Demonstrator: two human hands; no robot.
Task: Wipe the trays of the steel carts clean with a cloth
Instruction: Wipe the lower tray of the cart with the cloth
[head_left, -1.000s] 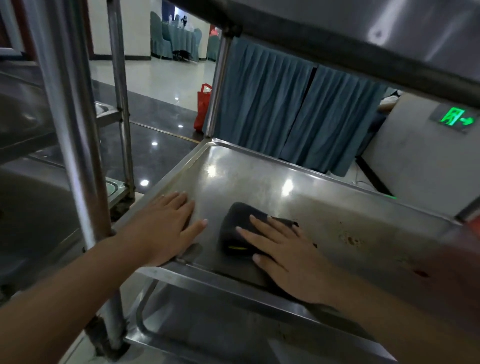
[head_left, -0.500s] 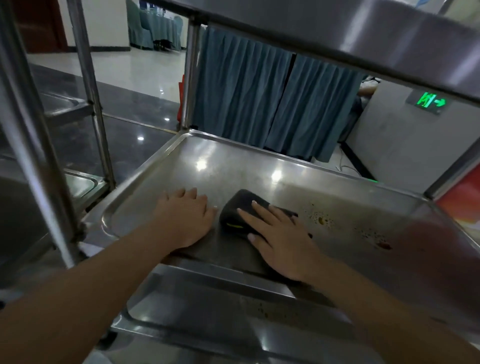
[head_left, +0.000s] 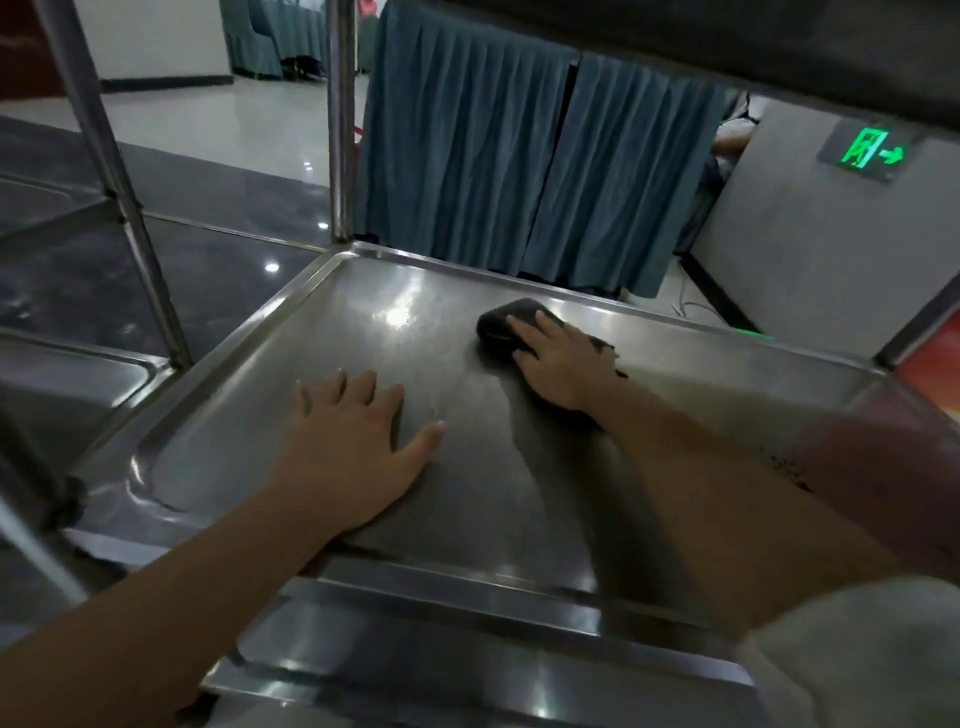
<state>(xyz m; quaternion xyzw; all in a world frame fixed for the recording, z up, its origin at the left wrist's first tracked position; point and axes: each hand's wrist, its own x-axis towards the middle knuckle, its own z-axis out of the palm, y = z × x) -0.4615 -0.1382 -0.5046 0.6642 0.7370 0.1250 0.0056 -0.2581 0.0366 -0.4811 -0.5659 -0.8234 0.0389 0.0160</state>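
Dim light — glare on tray (head_left: 332, 291) — blurred edges.

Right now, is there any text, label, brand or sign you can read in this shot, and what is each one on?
No readable words, brands or numbers anywhere.
Green exit sign on the grey wall: running-figure pictogram and an arrow pointing right, no letters.
Red panel at the right edge: too cropped and blurred to show any print.
Steel tray, dark cloth under the right hand, left hand flat on the tray: no markings visible.
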